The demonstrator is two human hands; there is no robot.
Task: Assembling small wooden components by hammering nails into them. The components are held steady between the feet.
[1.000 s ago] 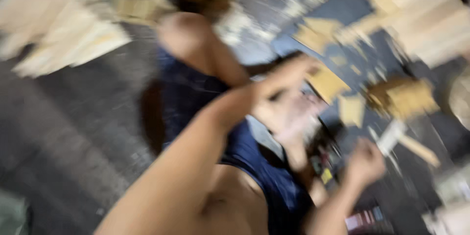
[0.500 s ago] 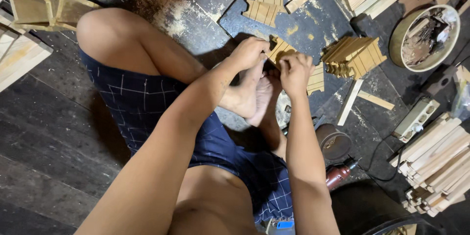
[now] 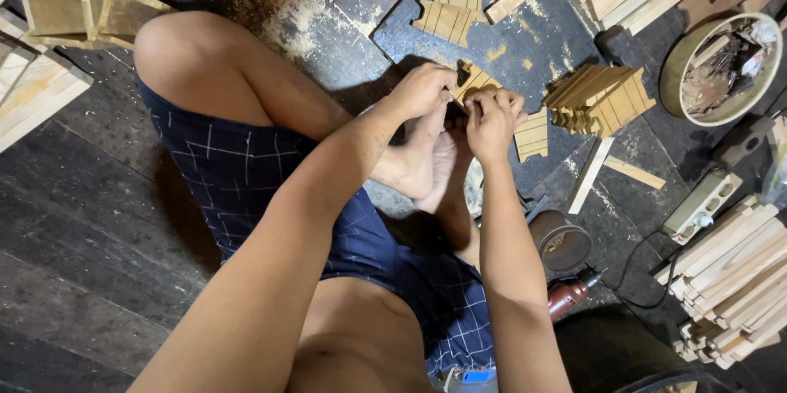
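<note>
Both hands are pinched on one small slatted wood piece (image 3: 474,81) over the feet: left hand (image 3: 422,90) gripping its edge, right hand (image 3: 492,118) clamped beside it. More slat stacks (image 3: 602,98) just right.

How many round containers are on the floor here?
2. A bowl of scraps sits at upper right; a dark round tin lies by the right forearm, beside a rotary tool. Others may be hidden under the wood piles.
</note>
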